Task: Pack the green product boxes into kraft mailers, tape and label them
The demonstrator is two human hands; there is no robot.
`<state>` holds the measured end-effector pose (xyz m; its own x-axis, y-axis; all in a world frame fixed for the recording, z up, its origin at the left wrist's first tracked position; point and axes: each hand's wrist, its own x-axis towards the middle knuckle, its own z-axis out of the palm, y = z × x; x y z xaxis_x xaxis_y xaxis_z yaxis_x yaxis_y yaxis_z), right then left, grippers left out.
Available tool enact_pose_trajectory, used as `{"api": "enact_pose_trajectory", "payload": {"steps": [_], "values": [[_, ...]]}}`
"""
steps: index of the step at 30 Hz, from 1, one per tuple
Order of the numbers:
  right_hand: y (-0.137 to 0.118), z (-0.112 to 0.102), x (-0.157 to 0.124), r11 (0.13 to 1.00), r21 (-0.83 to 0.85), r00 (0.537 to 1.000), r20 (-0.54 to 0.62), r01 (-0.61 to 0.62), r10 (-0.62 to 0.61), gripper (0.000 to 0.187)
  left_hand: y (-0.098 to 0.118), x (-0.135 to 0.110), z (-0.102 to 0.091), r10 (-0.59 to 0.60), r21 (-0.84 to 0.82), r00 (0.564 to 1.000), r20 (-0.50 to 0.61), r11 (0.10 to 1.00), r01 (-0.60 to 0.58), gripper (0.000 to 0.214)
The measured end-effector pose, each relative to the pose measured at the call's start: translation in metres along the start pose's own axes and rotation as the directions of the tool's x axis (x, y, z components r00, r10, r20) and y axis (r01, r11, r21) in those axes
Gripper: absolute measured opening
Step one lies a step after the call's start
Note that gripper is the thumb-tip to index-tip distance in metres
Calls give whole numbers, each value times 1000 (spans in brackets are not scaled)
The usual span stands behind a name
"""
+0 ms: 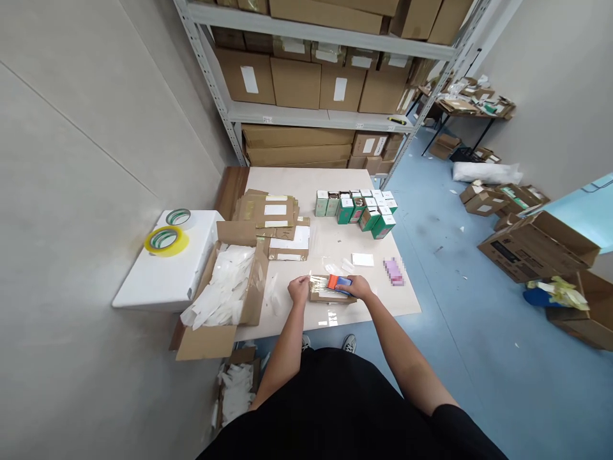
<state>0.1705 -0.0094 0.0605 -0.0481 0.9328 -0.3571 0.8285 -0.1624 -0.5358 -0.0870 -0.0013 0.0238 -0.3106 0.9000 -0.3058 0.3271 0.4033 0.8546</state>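
A small cardboard box (pixel 330 296) lies near the front edge of the table, with a shiny, streaked strip across its top that looks like clear tape. My right hand (pixel 357 287) grips an orange and blue tape dispenser (pixel 338 283) over the box's right part. At the box's left end, my left hand (pixel 299 289) is closed, its fingertips pinched near the far left corner; what they hold is too small to make out. A white card (pixel 363 259) lies just beyond the box. Clear plastic scraps (pixel 330 264) are beside it.
Flattened cardboard packages (pixel 275 211) and green-and-white boxes (pixel 358 209) occupy the table's far part. To the left stand an open carton (pixel 251 281) of white packets and a white surface (pixel 158 281) with tape rolls (pixel 166 241). Shelving (pixel 320 117) rises behind; cartons (pixel 536 246) sit on the right floor.
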Motion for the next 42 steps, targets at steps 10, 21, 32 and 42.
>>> {"api": "enact_pose_trajectory", "payload": {"steps": [10,21,32,42], "values": [[-20,9,20,986,-166,999,51,-11,20,66,-45,0,-4,-71,90,997,-15,993,72,40],[-26,20,34,960,-279,992,109,-29,62,69,-69,6,24,-319,-69,942,106,943,327,36],[-29,24,44,956,-292,995,90,-23,51,73,-75,15,30,-468,-88,862,196,867,491,39],[-36,17,36,960,-279,991,127,-3,40,76,-65,19,14,-259,-253,931,259,912,324,57]]}}
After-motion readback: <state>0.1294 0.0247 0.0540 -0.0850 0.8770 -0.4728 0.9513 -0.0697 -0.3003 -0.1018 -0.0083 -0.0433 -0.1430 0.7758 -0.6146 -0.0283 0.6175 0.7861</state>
